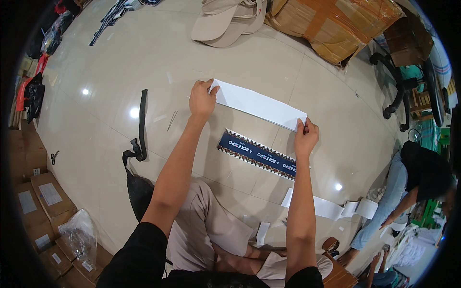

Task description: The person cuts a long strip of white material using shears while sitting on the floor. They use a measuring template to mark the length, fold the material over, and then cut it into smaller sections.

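A long white strip (259, 103) is stretched between my two hands above the tiled floor. My left hand (203, 100) pinches its left end between thumb and fingers, and my right hand (306, 137) pinches the right end. Closer to me, a dark blue printed band (254, 154) with a patterned border lies flat on the floor, its right end partly behind my right forearm. Further right, a curling white paper strip (329, 209) passes behind that forearm. A small white folded piece (262, 233) rests near my legs.
Beige caps (230, 21) and a taped cardboard box (336, 26) stand at the far side. On the left are a black buckled strap (142, 122), scissors (54, 157) and stacked cartons (48, 194). At right are a chair base (398, 86) and another person (398, 187).
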The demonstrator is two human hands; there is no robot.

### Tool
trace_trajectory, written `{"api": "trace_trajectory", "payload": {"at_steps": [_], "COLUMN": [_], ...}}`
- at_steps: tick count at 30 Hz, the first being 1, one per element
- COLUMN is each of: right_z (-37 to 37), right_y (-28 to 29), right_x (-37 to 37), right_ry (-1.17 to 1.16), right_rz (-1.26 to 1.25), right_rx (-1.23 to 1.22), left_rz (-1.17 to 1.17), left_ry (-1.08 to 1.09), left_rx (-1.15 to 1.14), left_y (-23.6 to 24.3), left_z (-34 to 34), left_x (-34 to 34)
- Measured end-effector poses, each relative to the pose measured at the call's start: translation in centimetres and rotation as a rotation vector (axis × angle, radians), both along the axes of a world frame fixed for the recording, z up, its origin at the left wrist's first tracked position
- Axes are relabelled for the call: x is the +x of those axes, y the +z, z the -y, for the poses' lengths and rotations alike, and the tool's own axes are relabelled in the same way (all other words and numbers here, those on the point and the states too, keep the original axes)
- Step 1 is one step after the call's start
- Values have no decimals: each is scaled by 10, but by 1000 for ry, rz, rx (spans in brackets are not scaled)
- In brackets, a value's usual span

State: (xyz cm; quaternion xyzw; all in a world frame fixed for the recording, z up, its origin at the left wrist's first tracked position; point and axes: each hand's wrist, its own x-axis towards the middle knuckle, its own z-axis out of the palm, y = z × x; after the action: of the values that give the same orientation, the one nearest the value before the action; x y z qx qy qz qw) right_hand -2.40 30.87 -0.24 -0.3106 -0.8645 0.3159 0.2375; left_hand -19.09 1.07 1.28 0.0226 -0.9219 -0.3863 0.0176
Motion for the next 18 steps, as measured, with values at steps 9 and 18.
{"api": "trace_trajectory", "payload": {"at_steps": [9, 18], "right_z": [-10, -16], "right_y": [-4, 61], "right_x": [4, 140], "right_ry": [44, 73], "right_rz": [11, 123], "right_rx": [39, 25], "left_rz": [-78, -165], "left_ry": [-27, -33], "left_rx": [-22, 55], "left_y": [-15, 13], "left_z": [1, 16], "left_x": [-2, 19]}}
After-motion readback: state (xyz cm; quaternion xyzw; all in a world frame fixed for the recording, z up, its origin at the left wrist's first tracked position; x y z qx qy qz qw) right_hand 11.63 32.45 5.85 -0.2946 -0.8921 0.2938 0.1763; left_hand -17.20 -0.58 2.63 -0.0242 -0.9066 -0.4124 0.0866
